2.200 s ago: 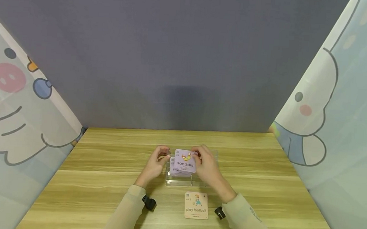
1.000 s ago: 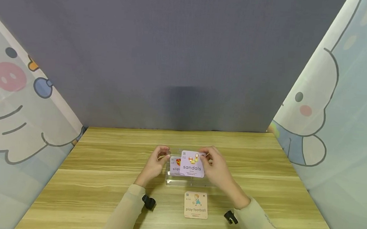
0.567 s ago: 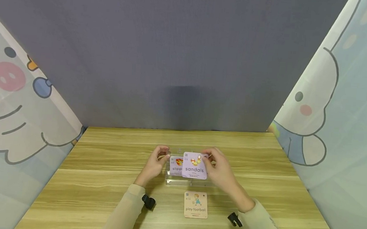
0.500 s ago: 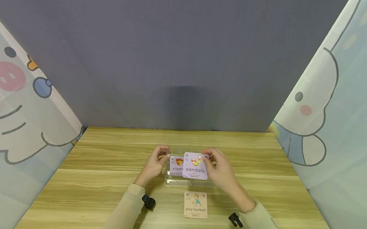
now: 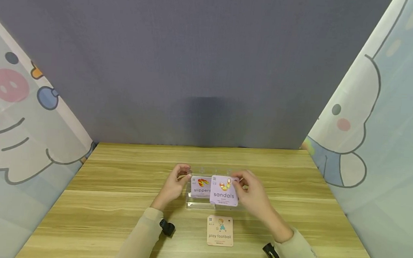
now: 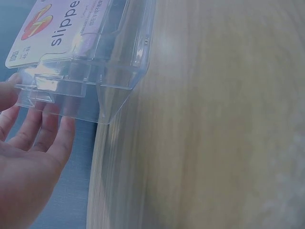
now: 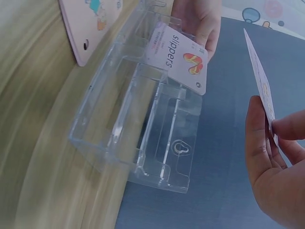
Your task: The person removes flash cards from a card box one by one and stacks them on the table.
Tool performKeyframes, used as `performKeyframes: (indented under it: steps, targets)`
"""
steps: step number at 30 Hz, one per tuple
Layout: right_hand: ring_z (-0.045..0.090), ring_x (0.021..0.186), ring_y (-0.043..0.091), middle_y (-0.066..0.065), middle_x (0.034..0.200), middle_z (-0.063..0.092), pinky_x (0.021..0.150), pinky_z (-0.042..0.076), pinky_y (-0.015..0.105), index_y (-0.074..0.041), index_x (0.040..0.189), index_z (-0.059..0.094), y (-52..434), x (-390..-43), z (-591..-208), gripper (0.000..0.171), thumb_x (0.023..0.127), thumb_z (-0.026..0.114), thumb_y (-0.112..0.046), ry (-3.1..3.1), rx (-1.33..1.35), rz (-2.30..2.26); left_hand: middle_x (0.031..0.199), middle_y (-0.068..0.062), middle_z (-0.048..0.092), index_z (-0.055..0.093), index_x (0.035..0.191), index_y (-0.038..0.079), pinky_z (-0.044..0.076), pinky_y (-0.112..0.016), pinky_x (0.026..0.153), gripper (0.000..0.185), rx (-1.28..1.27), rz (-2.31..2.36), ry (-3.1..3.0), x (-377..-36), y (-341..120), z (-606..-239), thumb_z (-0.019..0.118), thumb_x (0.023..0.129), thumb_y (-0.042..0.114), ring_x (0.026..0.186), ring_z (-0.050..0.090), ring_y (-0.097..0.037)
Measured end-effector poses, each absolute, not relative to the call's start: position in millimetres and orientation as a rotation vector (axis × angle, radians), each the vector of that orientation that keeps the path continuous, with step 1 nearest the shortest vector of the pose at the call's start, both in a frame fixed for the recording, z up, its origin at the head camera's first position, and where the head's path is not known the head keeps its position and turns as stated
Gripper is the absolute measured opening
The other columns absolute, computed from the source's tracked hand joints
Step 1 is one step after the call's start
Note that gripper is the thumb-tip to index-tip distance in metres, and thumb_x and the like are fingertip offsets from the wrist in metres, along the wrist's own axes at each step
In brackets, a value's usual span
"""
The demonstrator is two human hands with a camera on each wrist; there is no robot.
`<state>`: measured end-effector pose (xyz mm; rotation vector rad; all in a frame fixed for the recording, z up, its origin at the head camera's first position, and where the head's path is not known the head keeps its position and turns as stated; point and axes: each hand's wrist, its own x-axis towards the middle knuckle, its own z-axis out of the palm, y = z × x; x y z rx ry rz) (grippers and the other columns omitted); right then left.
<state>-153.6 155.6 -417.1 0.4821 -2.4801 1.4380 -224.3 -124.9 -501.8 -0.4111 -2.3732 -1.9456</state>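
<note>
A person's right hand (image 5: 255, 197) pinches a lilac "sandals" card (image 5: 224, 195) between thumb and fingers, holding it upright before the right half of a clear plastic holder (image 5: 200, 206) on a wood-grain table (image 5: 116, 202). The right wrist view shows the card in the air, apart from the holder. The left hand (image 5: 172, 186) is clamped on the holder's left end, its thumb at the near side and its fingers round the back. A "slippers" card (image 5: 200, 189), picturing a red-and-yellow pair, stands in the holder's left compartment, its right edge overlapped in the head view by the raised card. On the table just in front of the holder, toward the person, lies a peach "play football" card (image 5: 220, 231) bearing a drawn figure in blue. Pale sleeves (image 5: 137, 235) cover the arms on either side of that card, with a small black device (image 5: 167, 227) at the left wrist. Well behind the holder hangs a plain grey-blue backdrop (image 5: 203, 65); a cartoon-printed drape (image 5: 350, 149) rises far to its right.
</note>
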Motion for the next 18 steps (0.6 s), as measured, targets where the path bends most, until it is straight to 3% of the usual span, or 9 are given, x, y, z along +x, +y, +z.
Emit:
performKeyframes:
  steps: [18]
  targets:
    - [0.059,0.076,0.012,0.0,0.097,0.064,0.062,0.053,0.025,-0.007,0.106,0.07,156,-145,-435,0.022,0.09,0.07,0.007,-2.546,0.455,1.394,0.124,-0.021,0.059,0.051,0.13,-0.003,0.048,-0.049,0.102,0.03,-0.405,-1.941,-2.38,-225,-125,-502,0.059,0.101,-0.002,0.116,0.057,-0.034]
